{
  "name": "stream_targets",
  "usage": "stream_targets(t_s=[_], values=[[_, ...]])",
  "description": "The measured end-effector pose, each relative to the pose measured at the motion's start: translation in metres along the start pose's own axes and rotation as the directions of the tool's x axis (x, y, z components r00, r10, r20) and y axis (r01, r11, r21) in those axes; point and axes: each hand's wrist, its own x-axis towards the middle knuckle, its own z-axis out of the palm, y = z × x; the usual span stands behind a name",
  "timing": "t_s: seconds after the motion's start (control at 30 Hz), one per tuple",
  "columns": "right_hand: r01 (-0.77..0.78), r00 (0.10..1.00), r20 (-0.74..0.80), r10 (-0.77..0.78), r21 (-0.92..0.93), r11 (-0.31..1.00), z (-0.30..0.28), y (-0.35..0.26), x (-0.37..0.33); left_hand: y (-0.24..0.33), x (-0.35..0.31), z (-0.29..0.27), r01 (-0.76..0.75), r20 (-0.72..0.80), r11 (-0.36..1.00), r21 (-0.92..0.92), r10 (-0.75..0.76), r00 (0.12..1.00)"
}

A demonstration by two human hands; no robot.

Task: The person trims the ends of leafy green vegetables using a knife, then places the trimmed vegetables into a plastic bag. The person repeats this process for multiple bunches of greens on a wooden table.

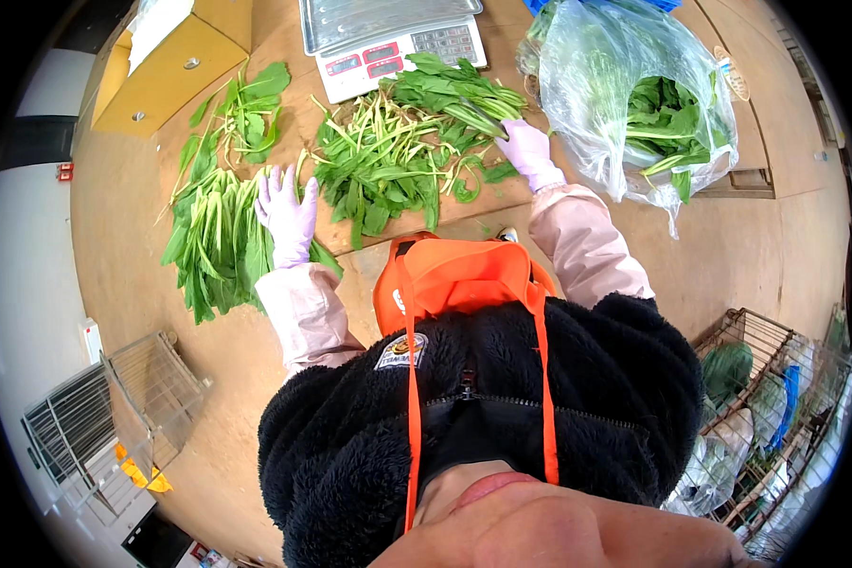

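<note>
sorting leafy greens on a wooden table: left hand rests flat and open on the side bunch, right hand grips stems from the middle pile, likely gathering next.

Bright, even light fills the sharp centre with only soft shadows, while glare streaks the clear plastic bag and fisheye bending curves the dark-rimmed edges.

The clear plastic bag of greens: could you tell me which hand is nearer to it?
Right. The right hand lies just beside the clear plastic bag; the left hand rests far across, on the left pile of greens.
</note>
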Motion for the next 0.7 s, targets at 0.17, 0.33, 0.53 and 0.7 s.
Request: stream_targets(t_s=[0.17, 0.33, 0.53, 0.7], values=[[-0.149, 0.988, 0.111, 0.108, 0.486, 0.861, -0.039, 0.004, -0.009, 0.051, 0.009, -0.009, -0.247, -0.136, 0.953, -0.173, 0.225, 0.965], [-0.175, 0.973, 0.229, 0.018, 0.691, 0.702, -0.099, -0.015, -0.003, 0.138, 0.019, -0.04, -0.512, -0.247, 0.836, -0.2, 0.462, 0.852], [0.0, 0.961, 0.204, -0.185, 0.672, 0.74, -0.158, -0.043, -0.003, 0.193, 0.04, -0.035, -0.73, -0.224, 0.634, -0.253, 0.696, 0.682], [0.259, 0.961, -0.084, -0.263, 0.598, 0.758, -0.161, -0.043, 0.001, 0.193, 0.051, -0.034, -0.7, -0.087, 0.685, -0.202, 0.699, 0.71]])
